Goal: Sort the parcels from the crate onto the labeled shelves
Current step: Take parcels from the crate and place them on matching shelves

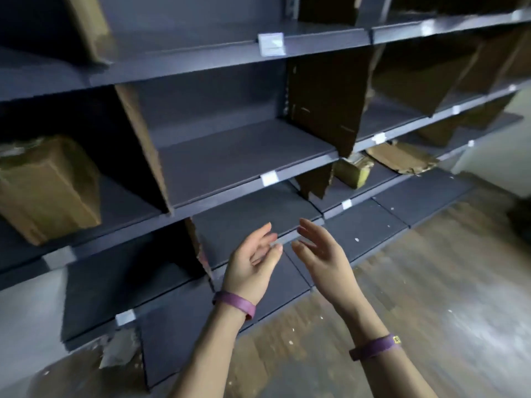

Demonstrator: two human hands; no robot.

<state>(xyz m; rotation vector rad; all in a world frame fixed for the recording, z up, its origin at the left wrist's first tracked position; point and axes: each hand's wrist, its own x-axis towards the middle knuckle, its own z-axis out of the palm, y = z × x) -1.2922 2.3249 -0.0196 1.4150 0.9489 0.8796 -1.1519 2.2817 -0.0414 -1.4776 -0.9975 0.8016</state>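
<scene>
While both hands are up in front of the low shelf, no parcel is in either one. Nearest parcel is the small taped one (352, 170), up and right of the right hand (323, 254), well apart, sitting on the third tier just beside a torn cardboard divider (314, 180). A flattened brown piece (400, 159) lies right of it on the same tier; can't tell if it is a parcel or scrap. The big wrapped parcel (48, 188) sits far left on the middle shelf, well apart from the left hand (253, 262). One more brown box (89, 27) leans on the top shelf, upper left.

Hands: both empty, fingers spread and loosely curled, palms facing each other, a narrow gap between them, not touching. Purple band on each wrist, two total (234, 304) (375, 347).

Count: three clear parcels, one uncertain flat piece. White label tags on the shelf edges, about eight visible, text unreadable; nearest legible-size one (271, 43) is on the top shelf lip.

Room: the middle bay (244, 156) straight above the hands has open deck between two upright dividers. The low shelf deck (244, 222) behind the fingertips is bare too. Wood floor (431, 282) runs open to the right of the shelving. Frame is motion-blurred at the edges. Crate not in view.
</scene>
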